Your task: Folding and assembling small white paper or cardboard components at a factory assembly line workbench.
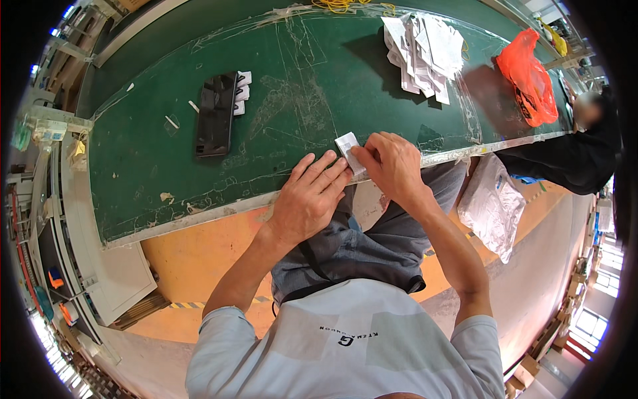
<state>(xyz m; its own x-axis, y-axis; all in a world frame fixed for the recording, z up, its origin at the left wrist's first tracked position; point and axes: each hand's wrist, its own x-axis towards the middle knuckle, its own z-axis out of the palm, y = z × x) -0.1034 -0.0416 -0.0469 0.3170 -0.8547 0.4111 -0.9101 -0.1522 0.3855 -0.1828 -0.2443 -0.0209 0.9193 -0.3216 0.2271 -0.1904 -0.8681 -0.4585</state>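
Observation:
A small white folded packet (pixel 347 145) lies at the near edge of the green table (pixel 292 100). My right hand (pixel 392 166) pinches the packet's lower end between thumb and fingers. Beside it, my left hand (pixel 309 196) rests flat, its fingers stretched out, and its fingertips touch the packet's left side. Part of the packet is hidden under both hands.
A black flat device (pixel 215 114) lies at the table's left with small white cards (pixel 242 92) beside it. A pile of white packets (pixel 425 53) sits at the back right, an orange plastic bag (pixel 530 78) further right. Another person in black (pixel 578 156) is at the right. A white bag (pixel 490 203) hangs below the table edge.

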